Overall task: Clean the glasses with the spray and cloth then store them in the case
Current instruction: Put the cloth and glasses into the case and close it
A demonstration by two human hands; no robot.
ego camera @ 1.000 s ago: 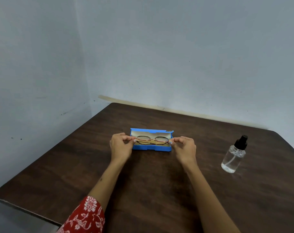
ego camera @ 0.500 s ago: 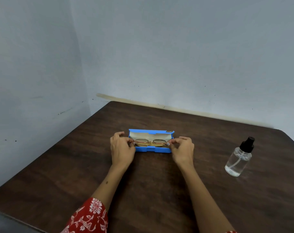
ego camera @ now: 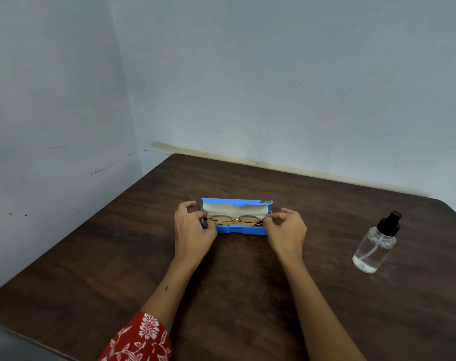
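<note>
Head view: I see glasses [ego camera: 235, 220] lying folded inside open blue case [ego camera: 241, 230], mid-counter [ego camera: 247, 295], nearer far edge. Long axis runs left-right, parallel to far edge. My left hand [ego camera: 193, 230] at case's left end, right hand [ego camera: 286, 231] at right end — both equally near, fingers curled. Can't tell whether fingertips pinch frame or just rest on case. Spray bottle [ego camera: 376, 243] stands upright well apart, toward right edge. No cloth visible — possibly under glasses, can't confirm. Temples hidden behind lenses and hands.
</note>
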